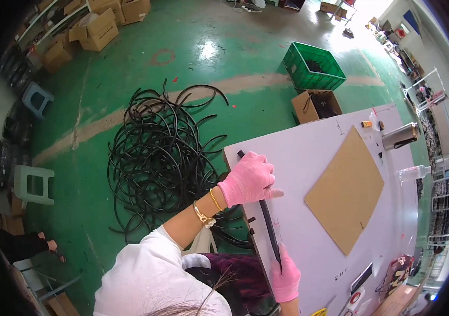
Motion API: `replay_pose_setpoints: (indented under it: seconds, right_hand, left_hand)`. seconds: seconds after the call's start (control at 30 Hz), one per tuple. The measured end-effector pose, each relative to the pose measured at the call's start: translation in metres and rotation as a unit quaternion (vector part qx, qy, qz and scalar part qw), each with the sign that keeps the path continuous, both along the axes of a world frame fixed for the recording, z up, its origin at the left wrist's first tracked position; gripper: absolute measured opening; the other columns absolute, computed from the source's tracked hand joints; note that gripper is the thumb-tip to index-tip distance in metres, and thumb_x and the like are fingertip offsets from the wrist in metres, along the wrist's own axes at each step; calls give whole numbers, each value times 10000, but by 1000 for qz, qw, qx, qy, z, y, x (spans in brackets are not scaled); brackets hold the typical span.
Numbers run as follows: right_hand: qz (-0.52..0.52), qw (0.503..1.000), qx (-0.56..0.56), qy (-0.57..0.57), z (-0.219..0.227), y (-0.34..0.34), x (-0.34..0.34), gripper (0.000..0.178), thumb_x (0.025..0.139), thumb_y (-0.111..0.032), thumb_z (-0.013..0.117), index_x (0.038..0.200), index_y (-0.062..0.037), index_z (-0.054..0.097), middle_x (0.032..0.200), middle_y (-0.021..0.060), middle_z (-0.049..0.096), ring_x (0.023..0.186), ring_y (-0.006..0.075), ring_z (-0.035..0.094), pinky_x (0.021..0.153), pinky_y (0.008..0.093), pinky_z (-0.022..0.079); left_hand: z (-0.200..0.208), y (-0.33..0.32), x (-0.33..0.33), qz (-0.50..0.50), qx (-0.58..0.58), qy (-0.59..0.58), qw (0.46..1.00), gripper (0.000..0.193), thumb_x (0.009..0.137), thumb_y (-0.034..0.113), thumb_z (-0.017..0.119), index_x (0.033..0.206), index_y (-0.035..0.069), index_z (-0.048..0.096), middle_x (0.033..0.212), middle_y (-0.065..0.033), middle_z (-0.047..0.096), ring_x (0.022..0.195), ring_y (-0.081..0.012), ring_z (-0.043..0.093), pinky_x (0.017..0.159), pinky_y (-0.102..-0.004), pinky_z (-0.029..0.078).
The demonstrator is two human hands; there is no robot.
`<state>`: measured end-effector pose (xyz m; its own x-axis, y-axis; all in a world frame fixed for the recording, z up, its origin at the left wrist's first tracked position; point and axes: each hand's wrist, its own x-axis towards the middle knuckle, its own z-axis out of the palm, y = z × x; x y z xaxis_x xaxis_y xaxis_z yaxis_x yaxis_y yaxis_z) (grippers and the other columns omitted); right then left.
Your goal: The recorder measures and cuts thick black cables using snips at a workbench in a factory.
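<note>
A black rubber tube (270, 226) lies along the near-left edge of the white-topped table (293, 152). My left hand (248, 180), in a pink glove, is closed around its upper part, with the tube's end poking out above the fist. Further down, my right hand (286, 275), also pink-gloved, grips the same tube with the fingers wrapped round it. More black tube curves out below my right hand at the lower edge. A big tangled heap of black tubes (166, 152) lies on the green floor to the left of the table.
On the table are a brown cardboard sheet (345, 192), a steel thermos (401, 137), a clear bottle (415, 173), a phone (361, 278) and a tape roll (355, 297). Beyond it stand a green crate (314, 66) and an open carton (303, 107). Stools (35, 184) stand left.
</note>
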<state>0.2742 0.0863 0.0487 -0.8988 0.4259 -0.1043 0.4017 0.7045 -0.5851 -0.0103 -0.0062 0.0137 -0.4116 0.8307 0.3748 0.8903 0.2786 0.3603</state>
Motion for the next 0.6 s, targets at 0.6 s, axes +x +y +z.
replay_pose_setpoints:
  seconds: [0.6]
  right_hand:
    - [-9,998,-50,-21,9,-6,-28,412,823,18,588,1234,1,601,1044,195,679,938,269,682,829,313,510]
  left_hand:
    - [-4,-14,-23,-28,45,-50,997,419,745,464,657,529,108,612,640,-29,553,753,-231,550,742,-373,395]
